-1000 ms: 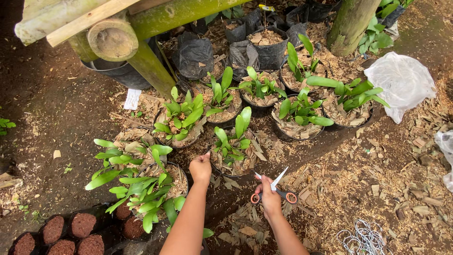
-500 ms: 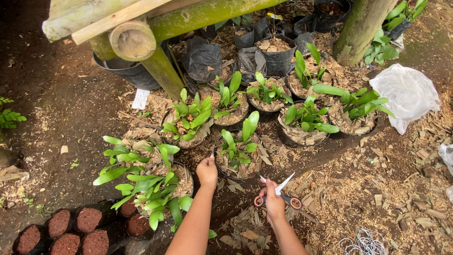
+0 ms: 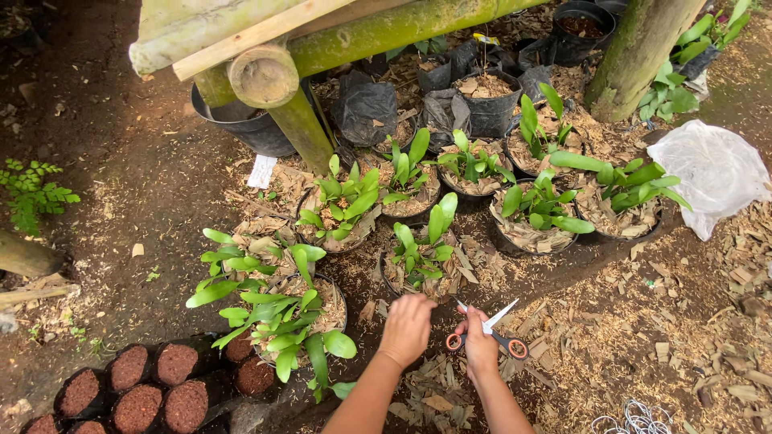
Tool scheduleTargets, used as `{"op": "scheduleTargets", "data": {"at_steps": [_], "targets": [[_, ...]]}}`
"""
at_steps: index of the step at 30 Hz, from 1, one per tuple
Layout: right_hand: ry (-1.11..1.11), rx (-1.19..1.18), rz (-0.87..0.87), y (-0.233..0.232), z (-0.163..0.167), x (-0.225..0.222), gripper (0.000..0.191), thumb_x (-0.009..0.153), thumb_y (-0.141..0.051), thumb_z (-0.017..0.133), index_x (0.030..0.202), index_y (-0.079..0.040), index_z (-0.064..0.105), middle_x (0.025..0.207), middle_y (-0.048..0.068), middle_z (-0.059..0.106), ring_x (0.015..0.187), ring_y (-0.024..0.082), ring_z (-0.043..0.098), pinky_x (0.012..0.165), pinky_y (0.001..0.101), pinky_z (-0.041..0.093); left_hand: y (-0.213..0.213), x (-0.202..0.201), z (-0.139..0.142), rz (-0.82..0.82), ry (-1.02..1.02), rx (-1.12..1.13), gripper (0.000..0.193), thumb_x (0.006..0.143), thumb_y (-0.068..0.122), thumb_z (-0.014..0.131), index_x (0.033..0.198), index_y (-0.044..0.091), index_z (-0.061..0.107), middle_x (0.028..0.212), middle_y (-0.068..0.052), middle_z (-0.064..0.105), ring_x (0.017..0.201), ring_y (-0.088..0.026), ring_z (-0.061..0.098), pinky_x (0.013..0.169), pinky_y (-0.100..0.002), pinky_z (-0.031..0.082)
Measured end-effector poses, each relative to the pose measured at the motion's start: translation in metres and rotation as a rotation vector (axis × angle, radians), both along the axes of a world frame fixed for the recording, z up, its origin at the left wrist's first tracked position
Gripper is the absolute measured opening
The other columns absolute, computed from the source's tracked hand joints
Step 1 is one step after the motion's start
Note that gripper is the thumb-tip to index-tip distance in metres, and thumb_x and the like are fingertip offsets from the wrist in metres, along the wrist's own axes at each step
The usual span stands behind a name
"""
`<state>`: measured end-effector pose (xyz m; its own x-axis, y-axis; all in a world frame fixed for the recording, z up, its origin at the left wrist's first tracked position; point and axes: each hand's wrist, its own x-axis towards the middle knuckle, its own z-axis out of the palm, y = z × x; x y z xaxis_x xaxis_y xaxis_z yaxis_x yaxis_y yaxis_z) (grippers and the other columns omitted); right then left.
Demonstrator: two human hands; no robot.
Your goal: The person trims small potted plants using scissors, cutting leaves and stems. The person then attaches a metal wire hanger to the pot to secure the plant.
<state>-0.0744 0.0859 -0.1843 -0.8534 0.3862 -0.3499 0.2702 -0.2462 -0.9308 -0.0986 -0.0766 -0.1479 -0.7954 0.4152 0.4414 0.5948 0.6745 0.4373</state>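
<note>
the person's right hand (image 3: 481,347) is closed in a grip around a pair of orange-handled scissors (image 3: 487,325), blades parted and pointing up toward the pots. the scissors sit low in the middle of the view, just over the dry leaf litter (image 3: 611,337) on the ground. the left hand (image 3: 407,328) has its fingers curled down at the near edge of a small potted plant (image 3: 422,249); i cannot tell whether it actually holds anything. a leafier pot (image 3: 281,309) stands just to the left of that hand. more potted plants (image 3: 535,205) sit behind, under a green bamboo pole (image 3: 386,28). a white plastic bag (image 3: 712,173) lies well off to the right.
</note>
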Motion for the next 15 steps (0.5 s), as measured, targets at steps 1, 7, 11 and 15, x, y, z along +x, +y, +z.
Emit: {"op": "scheduleTargets", "data": {"at_steps": [1,7,11,15], "targets": [[0.002,0.000,-0.005,0.000,0.000,0.001,0.041,0.105,-0.036,0.050,0.116,-0.002,0.072,0.066,0.002,0.054,0.067,0.012,0.048,0.069,0.0288,0.038,0.004,0.003,-0.002,-0.030,0.035,0.036,0.035,0.086,0.003,0.063,0.122,0.006,0.061,0.119,-0.013,0.059,0.118,-0.031,0.054,0.102,-0.044,0.041],[0.024,0.020,-0.007,0.001,0.001,0.000,0.039,0.105,-0.035,0.051,0.112,-0.003,0.073,0.067,0.003,0.054,0.067,0.011,0.049,0.070,0.0267,0.040,0.023,-0.002,-0.016,0.000,0.090,0.078,0.038,0.090,0.005,0.064,0.127,0.004,0.061,0.122,-0.012,0.059,0.118,-0.031,0.054,0.101,-0.044,0.042],[0.058,-0.034,-0.035,0.001,0.002,-0.003,0.036,0.104,-0.030,0.053,0.109,0.000,0.071,0.071,0.002,0.058,0.068,0.011,0.050,0.068,0.0262,0.040,0.032,-0.009,-0.018,-0.014,0.055,-0.008,0.045,0.084,0.002,0.062,0.128,0.003,0.061,0.124,-0.013,0.060,0.119,-0.031,0.055,0.105,-0.043,0.042],[0.047,-0.042,-0.039,0.001,0.002,-0.003,0.035,0.105,-0.029,0.052,0.108,0.001,0.070,0.074,0.002,0.058,0.069,0.010,0.051,0.068,0.0262,0.041,0.038,-0.015,-0.018,0.016,0.026,0.033,0.039,0.081,0.000,0.062,0.119,0.003,0.067,0.119,-0.012,0.065,0.116,-0.031,0.059,0.105,-0.043,0.043]]}}
